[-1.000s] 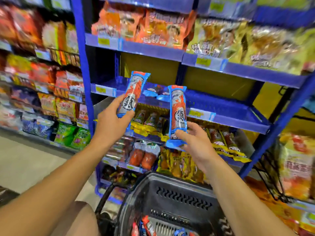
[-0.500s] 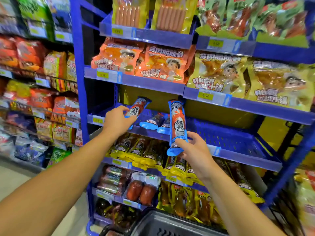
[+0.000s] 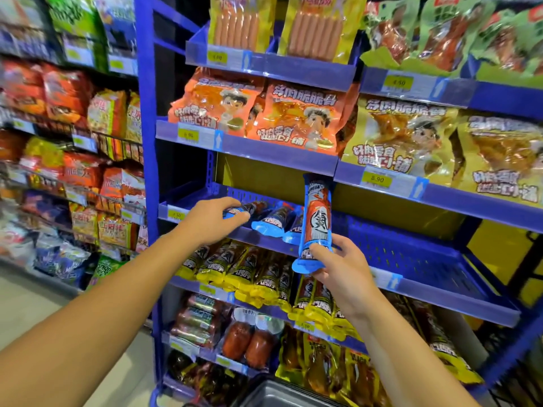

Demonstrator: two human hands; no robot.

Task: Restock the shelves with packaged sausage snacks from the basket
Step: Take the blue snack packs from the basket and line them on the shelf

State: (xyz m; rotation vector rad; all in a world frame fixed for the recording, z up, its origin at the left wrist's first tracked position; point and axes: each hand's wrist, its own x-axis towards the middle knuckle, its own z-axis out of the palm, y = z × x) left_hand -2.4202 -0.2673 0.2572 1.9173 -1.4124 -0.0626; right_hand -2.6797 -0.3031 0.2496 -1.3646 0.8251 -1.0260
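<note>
My left hand (image 3: 210, 220) grips the near end of a blue-and-red sausage pack (image 3: 246, 210) that lies on the blue perforated shelf (image 3: 411, 254), at its left end. Two more blue packs (image 3: 271, 220) lie beside it on that shelf. My right hand (image 3: 342, 265) holds another blue sausage pack (image 3: 316, 224) upright by its lower end, in front of the shelf. The rim of the grey basket (image 3: 279, 392) shows at the bottom edge; its inside is out of view.
Yellow sausage packs (image 3: 249, 271) fill the shelf below. Orange bags (image 3: 293, 118) and yellow bags (image 3: 411, 136) sit on the shelf above. The right part of the blue perforated shelf is bare. Another snack aisle (image 3: 73, 142) runs along the left.
My left hand has lowered its pack from tilted in the air down flat onto the shelf beside the other blue packs. My right hand stayed with its pack upright. The view tilted upward.
</note>
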